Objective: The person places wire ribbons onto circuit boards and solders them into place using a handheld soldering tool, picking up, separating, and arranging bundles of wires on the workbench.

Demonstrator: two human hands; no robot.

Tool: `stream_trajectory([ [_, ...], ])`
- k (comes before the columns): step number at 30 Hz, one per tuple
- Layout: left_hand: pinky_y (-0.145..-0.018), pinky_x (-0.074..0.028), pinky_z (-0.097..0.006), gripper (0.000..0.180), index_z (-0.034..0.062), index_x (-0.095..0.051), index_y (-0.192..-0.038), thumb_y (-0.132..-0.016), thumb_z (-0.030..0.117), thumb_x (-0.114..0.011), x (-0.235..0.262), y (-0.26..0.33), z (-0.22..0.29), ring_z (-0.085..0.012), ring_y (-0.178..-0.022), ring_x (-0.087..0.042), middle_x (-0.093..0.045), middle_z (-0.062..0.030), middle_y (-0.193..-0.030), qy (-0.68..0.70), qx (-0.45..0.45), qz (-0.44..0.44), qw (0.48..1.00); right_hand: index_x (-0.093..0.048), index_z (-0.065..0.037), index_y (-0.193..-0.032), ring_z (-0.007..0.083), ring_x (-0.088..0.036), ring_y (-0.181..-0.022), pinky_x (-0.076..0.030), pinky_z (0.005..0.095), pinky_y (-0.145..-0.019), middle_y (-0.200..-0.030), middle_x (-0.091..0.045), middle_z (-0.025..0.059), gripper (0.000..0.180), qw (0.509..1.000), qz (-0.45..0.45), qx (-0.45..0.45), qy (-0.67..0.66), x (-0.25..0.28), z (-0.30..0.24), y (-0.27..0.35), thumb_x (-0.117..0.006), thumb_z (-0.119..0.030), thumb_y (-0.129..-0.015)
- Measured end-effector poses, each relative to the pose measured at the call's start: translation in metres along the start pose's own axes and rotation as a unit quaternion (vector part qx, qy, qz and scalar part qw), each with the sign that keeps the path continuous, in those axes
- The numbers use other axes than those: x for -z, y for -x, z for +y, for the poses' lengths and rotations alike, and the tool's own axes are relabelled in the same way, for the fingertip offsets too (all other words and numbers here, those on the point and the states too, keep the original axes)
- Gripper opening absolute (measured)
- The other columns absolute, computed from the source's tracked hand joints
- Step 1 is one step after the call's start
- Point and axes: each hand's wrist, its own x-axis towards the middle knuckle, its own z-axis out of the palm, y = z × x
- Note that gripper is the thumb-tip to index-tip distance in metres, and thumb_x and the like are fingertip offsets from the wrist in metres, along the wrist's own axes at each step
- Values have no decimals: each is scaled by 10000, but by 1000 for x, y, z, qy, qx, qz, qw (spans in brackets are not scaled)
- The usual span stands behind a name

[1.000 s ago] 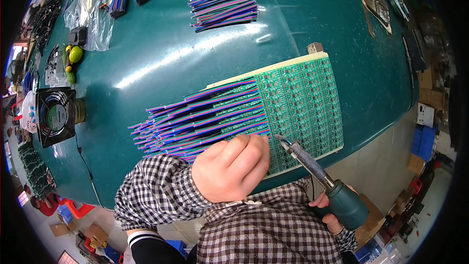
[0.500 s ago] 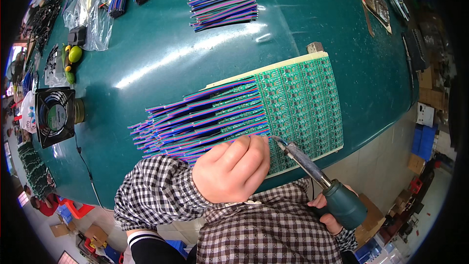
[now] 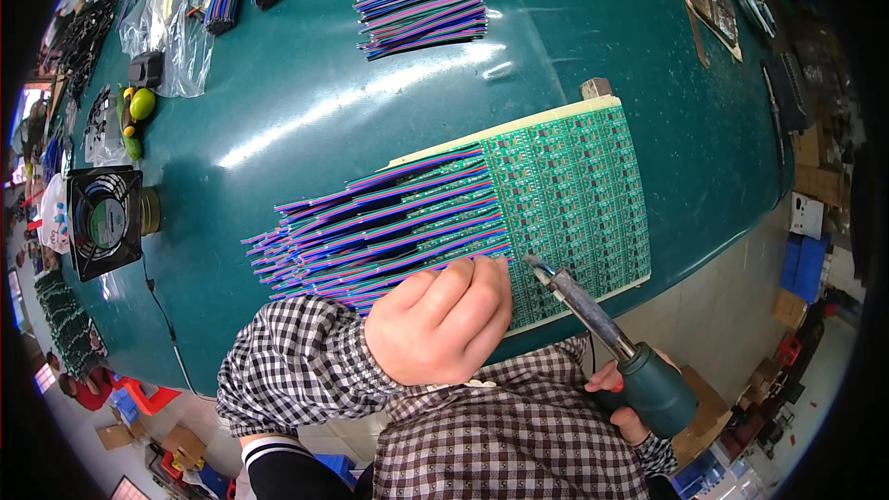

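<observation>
We see the left hand (image 3: 443, 319) curled into a loose fist at the near edge of the green circuit board panel (image 3: 565, 194). Its fingertips pinch the end of a coloured ribbon wire (image 3: 398, 270) and press it onto the panel. Many more such wires (image 3: 370, 222) lie in a row on the left part of the panel, their loose ends on the dark green table (image 3: 306, 102).

The right hand (image 3: 639, 403) grips the green handle of a soldering iron (image 3: 602, 324). The iron tip points up and left and sits just beside the left fingertips, at the panel surface.

A small black fan (image 3: 104, 220) stands near the left table edge, and another bundle of wires (image 3: 421, 11) lies far off.
</observation>
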Motion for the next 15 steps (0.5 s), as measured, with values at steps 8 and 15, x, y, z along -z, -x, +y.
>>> stream_trajectory([
  [8,-614,-517,-248,301,-11,-749,-912,-619,60,-738,-1,-1,-1,-183,-782,-659,-659,-90,-955,17,3,12,1000,-679,-37,-1061,209,-713,-794,-554,391,-797,-868,-766,10,562,999,-41,-2,19,8,9,3,-836,-513,-807],
  [15,-620,-507,-242,334,-4,-754,-926,-602,67,-718,0,-1,-2,-176,-803,-657,-663,-87,-965,0,-7,2,1000,-584,35,-1198,202,-733,-834,-551,396,-861,-857,-767,28,705,999,-52,-2,13,8,8,2,-856,-479,-799],
])
